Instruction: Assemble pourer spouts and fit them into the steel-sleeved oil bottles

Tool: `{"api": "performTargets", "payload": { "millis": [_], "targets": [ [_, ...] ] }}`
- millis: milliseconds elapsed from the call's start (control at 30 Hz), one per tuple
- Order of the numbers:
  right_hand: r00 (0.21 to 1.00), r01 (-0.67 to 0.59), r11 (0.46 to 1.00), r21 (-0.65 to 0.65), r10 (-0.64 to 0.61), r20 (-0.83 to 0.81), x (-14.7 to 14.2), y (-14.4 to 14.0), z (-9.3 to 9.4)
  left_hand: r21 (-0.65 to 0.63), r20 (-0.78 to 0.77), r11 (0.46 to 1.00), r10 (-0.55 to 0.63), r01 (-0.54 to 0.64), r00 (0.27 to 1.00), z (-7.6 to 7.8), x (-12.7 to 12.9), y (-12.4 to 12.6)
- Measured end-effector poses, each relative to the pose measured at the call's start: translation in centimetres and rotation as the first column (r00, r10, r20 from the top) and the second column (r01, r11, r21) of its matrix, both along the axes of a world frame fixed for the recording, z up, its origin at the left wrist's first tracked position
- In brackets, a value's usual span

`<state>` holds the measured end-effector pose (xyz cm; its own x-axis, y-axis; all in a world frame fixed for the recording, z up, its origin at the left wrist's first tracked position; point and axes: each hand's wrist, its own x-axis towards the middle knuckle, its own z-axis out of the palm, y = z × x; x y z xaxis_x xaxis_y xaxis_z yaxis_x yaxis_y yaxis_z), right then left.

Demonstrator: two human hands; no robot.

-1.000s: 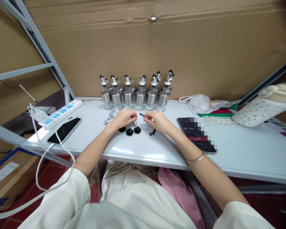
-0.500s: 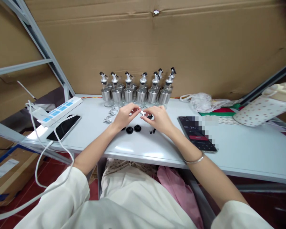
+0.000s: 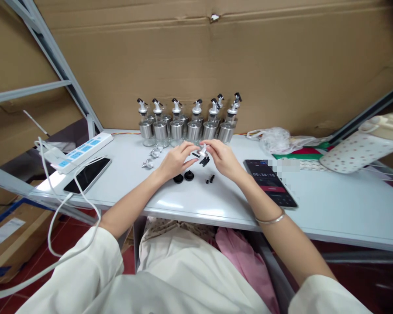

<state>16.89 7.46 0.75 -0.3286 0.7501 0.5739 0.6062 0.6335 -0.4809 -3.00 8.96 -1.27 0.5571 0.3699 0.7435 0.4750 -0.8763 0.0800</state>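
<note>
The phone [image 3: 270,183] lying face up on the table to the right shows a timer reading, white digits starting 00:34 and then what looks like 18, the last pair hard to make out. Below that sits a red bar whose lettering is too small to read. Part of the screen's top right is blurred out.

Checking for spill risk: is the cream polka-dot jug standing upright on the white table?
No, the cream polka-dot jug lies tipped on its side at the white table's right end.
</note>
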Motion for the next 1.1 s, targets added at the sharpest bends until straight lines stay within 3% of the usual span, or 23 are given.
{"api": "performTargets", "payload": {
  "millis": [167, 333, 433, 533, 600, 933, 1100],
  "targets": [
    [0.991, -0.085, 0.979, -0.188, 0.063, -0.122, -0.5, -0.3, 0.1, -0.037, -0.061, 0.996, -0.088, 0.085, 0.994, -0.3, 0.7, -0.3],
    [0.976, -0.125, 0.938, -0.323, 0.057, -0.210, 0.8, -0.4, 0.9, 0.049, -0.101, 0.997, -0.055, 0.061, 0.993, -0.2, 0.0, 0.1],
    [0.990, -0.132, 0.911, -0.390, 0.141, -0.007, 2.3, -0.4, 1.4, 0.097, -0.102, 0.995, 0.003, 0.007, 0.995, -0.1, -0.8, 0.4],
    [0.921, -0.185, 0.843, -0.505, 0.327, 0.210, 3.1, -0.5, 1.5, 0.083, -0.133, 0.997, 0.014, -0.003, 0.991, -0.2, -1.1, 0.3],
    [0.883, -0.181, 0.806, -0.564, 0.386, 0.268, 3.0, -0.5, 1.2, 0.064, -0.169, 0.998, 0.006, 0.005, 0.986, -0.2, -0.9, 0.1],
    [0.859, -0.096, 0.785, -0.613, 0.376, 0.347, 1.3, -0.9, 0.6, 0.093, -0.130, 0.996, 0.018, -0.006, 0.991, 0.5, -1.4, -0.3],
    [0.873, -0.099, 0.749, -0.655, 0.381, 0.304, 1.3, -0.7, 0.4, 0.119, -0.128, 0.993, 0.018, -0.002, 0.992, 0.5, -1.2, -0.3]
  ]
}}
